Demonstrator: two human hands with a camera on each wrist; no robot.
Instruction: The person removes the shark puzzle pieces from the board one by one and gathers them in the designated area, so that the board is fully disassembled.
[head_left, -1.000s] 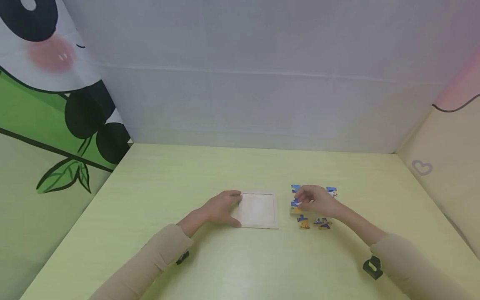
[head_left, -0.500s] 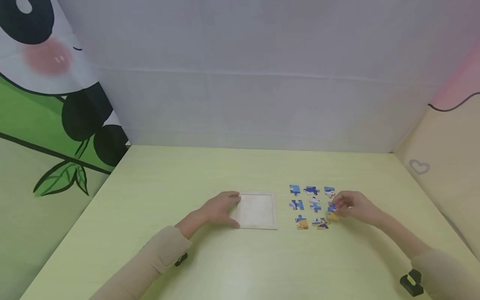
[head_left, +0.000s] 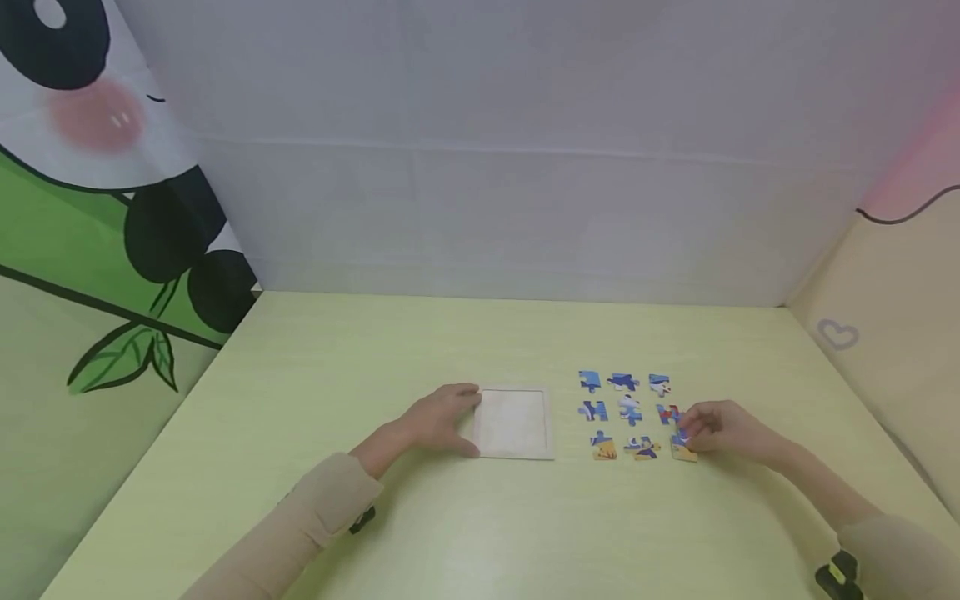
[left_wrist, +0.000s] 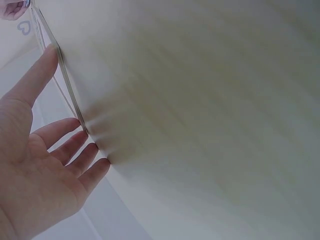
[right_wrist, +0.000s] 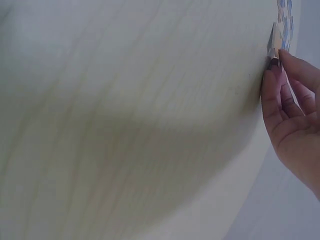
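At its left side the pale square puzzle tray (head_left: 513, 423) is touched by my left hand (head_left: 438, 421). The thumb and fingertips rest along that rim, fairly straight and spread, as the left wrist view also shows. To the right of the tray, my right hand (head_left: 731, 432) pinches a blue and yellow puzzle piece (head_left: 683, 451) between thumb and fingers at the table surface. This piece lies at the near right corner of a square layout of puzzle pieces (head_left: 630, 410). In the right wrist view the right hand (right_wrist: 295, 107) partly hides the piece.
Pale wood-grain table (head_left: 480, 525) surrounds the tray and pieces. A grey-white backdrop (head_left: 480, 208) stands behind it. Printed side panels rise left and right, with a panda (head_left: 112, 167) on the left one.
My right hand has moved from the layout's left side to its near right corner, taking the blue and yellow piece along. The left hand stays at the tray.
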